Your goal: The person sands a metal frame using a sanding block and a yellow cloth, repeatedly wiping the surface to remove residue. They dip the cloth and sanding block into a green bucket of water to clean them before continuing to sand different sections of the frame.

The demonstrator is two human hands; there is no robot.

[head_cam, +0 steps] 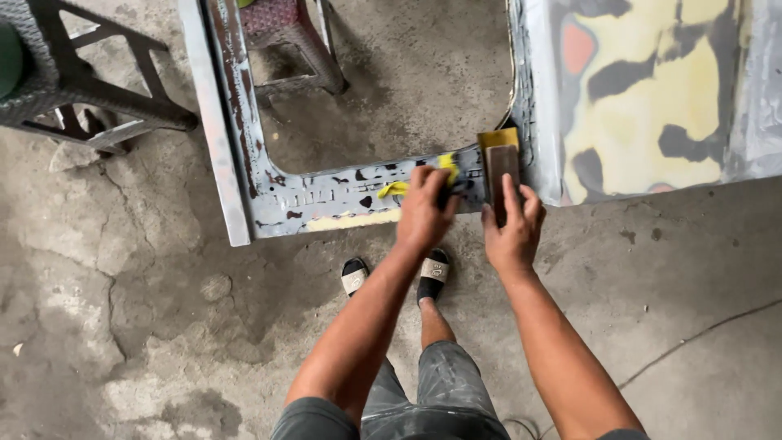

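Right hand gripping flat sanding block (patchy metal door).

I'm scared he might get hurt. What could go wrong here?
The left hand works bare on the stripped car door, so a metal edge might cut it. The right hand presses a spreader of yellow filler and could slip. Open sandals leave the toes unprotected.
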